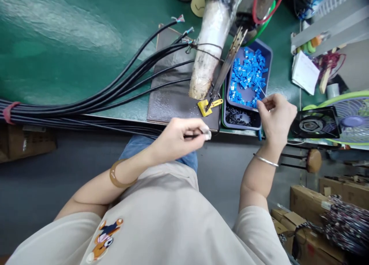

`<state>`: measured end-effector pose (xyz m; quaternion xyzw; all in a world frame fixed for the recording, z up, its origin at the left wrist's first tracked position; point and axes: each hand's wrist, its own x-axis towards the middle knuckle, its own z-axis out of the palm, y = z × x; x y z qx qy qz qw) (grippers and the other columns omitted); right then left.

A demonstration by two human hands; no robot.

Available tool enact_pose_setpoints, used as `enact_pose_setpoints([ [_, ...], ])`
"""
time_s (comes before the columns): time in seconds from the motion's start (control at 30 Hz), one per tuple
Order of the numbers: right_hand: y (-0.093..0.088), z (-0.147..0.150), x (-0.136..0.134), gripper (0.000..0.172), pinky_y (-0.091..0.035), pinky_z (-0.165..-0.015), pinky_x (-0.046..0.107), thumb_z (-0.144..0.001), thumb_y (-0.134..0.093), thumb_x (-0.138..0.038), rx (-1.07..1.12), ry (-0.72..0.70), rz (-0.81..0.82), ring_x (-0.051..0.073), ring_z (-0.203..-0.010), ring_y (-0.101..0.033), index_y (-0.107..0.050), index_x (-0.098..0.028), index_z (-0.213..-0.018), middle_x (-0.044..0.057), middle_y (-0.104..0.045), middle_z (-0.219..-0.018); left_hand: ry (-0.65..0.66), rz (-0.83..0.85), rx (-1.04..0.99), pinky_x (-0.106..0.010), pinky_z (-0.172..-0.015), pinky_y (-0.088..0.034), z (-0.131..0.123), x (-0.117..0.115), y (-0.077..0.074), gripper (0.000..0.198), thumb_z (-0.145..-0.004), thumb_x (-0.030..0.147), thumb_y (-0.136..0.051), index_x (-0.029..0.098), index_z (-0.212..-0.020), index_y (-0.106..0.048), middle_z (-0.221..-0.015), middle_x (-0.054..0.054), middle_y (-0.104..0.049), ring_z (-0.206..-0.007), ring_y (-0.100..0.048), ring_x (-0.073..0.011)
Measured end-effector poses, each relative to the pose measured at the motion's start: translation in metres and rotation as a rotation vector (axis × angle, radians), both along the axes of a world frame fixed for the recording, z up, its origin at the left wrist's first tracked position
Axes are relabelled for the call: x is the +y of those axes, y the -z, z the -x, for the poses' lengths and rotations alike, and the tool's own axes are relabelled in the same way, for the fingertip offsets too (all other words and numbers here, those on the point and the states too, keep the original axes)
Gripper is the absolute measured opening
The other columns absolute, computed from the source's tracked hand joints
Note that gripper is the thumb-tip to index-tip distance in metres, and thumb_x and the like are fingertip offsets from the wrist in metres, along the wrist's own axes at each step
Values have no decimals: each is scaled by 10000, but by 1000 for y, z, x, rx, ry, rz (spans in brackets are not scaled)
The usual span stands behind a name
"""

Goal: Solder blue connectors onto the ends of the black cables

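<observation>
My left hand (184, 136) is closed in a pinch in front of the table edge. Between its fingers shows a short length of black cable, and something whitish covers the fingertips. My right hand (276, 117) is pinched shut at the near right corner of a grey-blue bin (270, 61) of small blue connectors (248, 75). A thin, pale, pointed tool (261, 90) juts from its fingers towards the connectors; its kind cannot be made out. Just beyond my left hand, a soldering iron (221, 78) points its tip down at a yellow piece (204, 108) on a brown board (164, 100).
Black cables (115, 94), tied with a red band (10, 112), run in from the left. A foil-wrapped tube (208, 53) hangs over the board. Small black parts (238, 117) lie in a lower bin. At right stand a black fan (314, 123) and a green-rimmed fan (353, 119).
</observation>
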<state>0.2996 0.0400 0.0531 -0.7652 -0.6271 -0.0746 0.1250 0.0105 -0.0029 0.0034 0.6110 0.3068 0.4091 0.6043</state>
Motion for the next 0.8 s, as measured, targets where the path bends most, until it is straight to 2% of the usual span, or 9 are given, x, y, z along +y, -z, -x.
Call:
enact_pose_setpoints([
  [0.07,3,-6,16,115,-378,-699,281,-796,-674,-269,45,-12,78,101,-613,-533,-640,-194,-715,15,-639,-668,-85,276,-194,-184,-477,-349,2,6,5,94,-802,229,-645,151,-786,-594,-609,26,-559,-506,-464,-52],
  [0.17,1,-6,31,120,-346,-633,275,-742,-728,-235,107,-23,209,82,-568,-506,-645,-185,-672,-12,-602,-614,-110,440,-357,-182,-411,-224,6,14,9,127,-775,240,-686,161,-806,-592,-539,60,-469,-444,-363,-34],
  [0.23,-2,-3,36,135,-337,-613,275,-704,-753,-191,124,-29,270,74,-551,-495,-635,-176,-640,-21,-586,-589,-94,454,-375,-187,-410,-208,7,15,9,129,-769,239,-695,161,-785,-593,-540,52,-481,-451,-369,-35],
  [0.57,-12,-5,44,170,-330,-621,293,-673,-754,-93,32,-47,397,78,-528,-469,-628,-177,-595,-32,-576,-542,-58,407,-404,-187,-484,-306,6,15,7,125,-759,174,-678,146,-704,-568,-558,52,-514,-487,-430,-29],
  [0.7,-9,-6,44,165,-351,-631,282,-668,-720,-63,59,-87,381,83,-547,-500,-631,-181,-595,-24,-590,-569,-63,399,-365,-181,-484,-300,4,15,8,128,-762,161,-662,145,-692,-557,-562,49,-515,-494,-431,-29],
  [0.8,-3,-6,44,158,-366,-650,277,-668,-699,-68,83,-109,302,89,-566,-514,-618,-188,-604,-23,-575,-576,-71,395,-311,-183,-474,-293,4,14,9,124,-759,169,-656,149,-688,-557,-540,49,-514,-483,-429,-35],
])
